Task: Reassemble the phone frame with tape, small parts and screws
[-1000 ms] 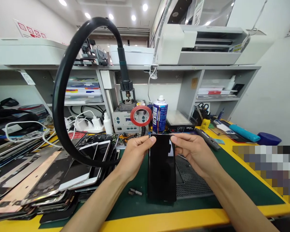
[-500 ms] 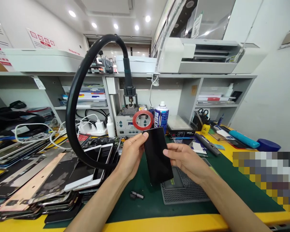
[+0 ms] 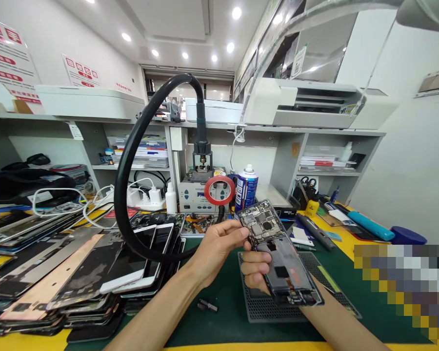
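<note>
An opened phone (image 3: 278, 265) lies tilted in my hands, its bare inside facing me, with a circuit board (image 3: 261, 223) at the upper end and a grey frame below. My right hand (image 3: 255, 269) reaches from behind and wraps its fingers around the left edge. At the upper left edge, the thumb and fingers of my left hand (image 3: 219, 241) pinch the phone beside the board. Under the phone is a dark perforated pad (image 3: 249, 312) on the green mat (image 3: 183, 321). Small dark metal pieces (image 3: 207, 305) lie left of the pad.
Stacks of phone and tablet parts (image 3: 76, 273) fill the left side. A thick black hose (image 3: 121, 185) arches up from a grey station (image 3: 193, 195). Behind the phone stand a red tape roll (image 3: 208, 191) and a blue spray can (image 3: 247, 187). Tools line the right.
The phone has been turned over from its black glossy face to its open inside. It has shifted right, with my right hand now behind it. The view has tipped upward slightly.
</note>
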Demonstrator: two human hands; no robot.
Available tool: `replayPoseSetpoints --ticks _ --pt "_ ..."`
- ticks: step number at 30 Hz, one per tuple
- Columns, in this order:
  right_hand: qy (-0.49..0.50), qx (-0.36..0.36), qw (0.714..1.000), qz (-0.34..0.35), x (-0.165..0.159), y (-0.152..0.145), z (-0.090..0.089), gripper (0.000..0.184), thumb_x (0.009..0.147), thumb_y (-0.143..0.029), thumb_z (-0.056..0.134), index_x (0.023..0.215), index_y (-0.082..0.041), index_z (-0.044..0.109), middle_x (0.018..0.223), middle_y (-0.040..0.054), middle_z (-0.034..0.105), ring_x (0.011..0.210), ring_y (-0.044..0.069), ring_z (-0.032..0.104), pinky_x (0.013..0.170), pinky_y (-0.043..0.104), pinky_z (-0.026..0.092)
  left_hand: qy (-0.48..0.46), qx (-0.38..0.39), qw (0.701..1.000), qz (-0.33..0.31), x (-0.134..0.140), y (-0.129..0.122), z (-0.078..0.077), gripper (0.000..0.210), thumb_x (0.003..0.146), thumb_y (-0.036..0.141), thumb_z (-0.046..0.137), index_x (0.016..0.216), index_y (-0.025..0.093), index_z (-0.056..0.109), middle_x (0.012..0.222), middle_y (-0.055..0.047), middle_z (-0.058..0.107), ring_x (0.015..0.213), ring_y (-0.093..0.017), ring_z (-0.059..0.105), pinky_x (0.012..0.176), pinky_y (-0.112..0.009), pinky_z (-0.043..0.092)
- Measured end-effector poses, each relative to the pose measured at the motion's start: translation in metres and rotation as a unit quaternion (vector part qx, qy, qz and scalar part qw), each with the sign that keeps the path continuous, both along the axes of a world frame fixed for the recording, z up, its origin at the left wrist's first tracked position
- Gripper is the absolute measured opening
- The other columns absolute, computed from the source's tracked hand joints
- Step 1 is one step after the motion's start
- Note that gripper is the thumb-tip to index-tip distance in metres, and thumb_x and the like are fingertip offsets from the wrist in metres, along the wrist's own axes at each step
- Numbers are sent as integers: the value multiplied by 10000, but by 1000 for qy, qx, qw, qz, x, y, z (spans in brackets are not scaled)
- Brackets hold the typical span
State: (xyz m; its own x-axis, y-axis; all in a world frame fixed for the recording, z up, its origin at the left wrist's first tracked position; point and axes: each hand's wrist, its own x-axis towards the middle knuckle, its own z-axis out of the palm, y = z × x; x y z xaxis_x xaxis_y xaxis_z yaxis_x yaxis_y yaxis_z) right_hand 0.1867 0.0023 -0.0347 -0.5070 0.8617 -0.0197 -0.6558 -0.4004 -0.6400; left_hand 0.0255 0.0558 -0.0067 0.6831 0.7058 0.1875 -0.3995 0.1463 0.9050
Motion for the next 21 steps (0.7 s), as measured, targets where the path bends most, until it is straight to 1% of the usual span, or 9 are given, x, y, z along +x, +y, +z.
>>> replayPoseSetpoints --ticks 3,7,11,12,14,15,17,20,21 --pt "13 3 999 35 -1 2 -7 487 557 -464 810 902 -171 633 586 -101 266 527 83 281 566 228 370 23 10 1000 15 -1 0 0 222 830 311 751 737 153 625 687 4 587 680 -114 553 708 -263 408" --pt "9 4 997 71 5 9 -15 486 604 -490 775 947 -186 613 585 -85 349 525 95 322 545 240 373 43 29 998 47 -3 1 -1 240 816 325 759 711 155 625 636 16 573 659 -111 540 694 -252 394" --pt "-14 3 996 84 11 10 -13 509 692 -557 684 1007 -166 599 730 -8 590 572 119 506 546 259 432 58 37 995 79 -1 3 -3 264 818 342 747 690 160 605 593 28 555 611 -102 519 653 -240 391" --pt "-25 0 996 81 12 9 -9 515 738 -561 638 1040 -146 603 807 26 644 617 142 575 578 281 469 61 35 994 88 -1 3 -4 262 819 346 741 694 162 603 593 27 561 595 -99 513 634 -238 392" --pt "-47 -12 997 66 12 5 2 495 845 -502 529 1118 -98 611 965 101 704 794 222 686 722 360 530 66 29 991 114 0 6 -5 261 812 347 738 695 162 596 618 23 575 591 -96 518 615 -231 408" --pt "-65 -20 997 43 12 2 8 483 885 -458 483 1153 -78 614 1022 131 716 895 264 703 809 403 530 67 26 989 130 -1 8 -5 261 804 343 742 691 160 593 645 19 586 606 -97 532 621 -228 427" --pt "-120 -31 991 -49 13 -1 21 438 923 -382 453 1192 -84 629 1091 155 725 999 303 697 907 456 506 70 25 984 160 -2 12 -4 264 782 333 756 680 155 591 691 14 598 641 -96 558 655 -227 472" --pt "-226 11 948 -224 17 -4 35 369 921 -393 513 1066 -115 708 1029 142 744 907 269 700 863 429 527 80 45 979 184 -5 15 -1 263 762 343 772 683 153 607 691 11 604 639 -103 578 665 -242 529" --pt "-250 33 932 -261 18 -5 37 356 913 -415 541 1000 -125 728 990 129 746 861 243 692 831 397 534 85 57 978 184 -6 15 0 264 759 351 774 686 155 613 672 11 601 630 -110 583 649 -251 544"
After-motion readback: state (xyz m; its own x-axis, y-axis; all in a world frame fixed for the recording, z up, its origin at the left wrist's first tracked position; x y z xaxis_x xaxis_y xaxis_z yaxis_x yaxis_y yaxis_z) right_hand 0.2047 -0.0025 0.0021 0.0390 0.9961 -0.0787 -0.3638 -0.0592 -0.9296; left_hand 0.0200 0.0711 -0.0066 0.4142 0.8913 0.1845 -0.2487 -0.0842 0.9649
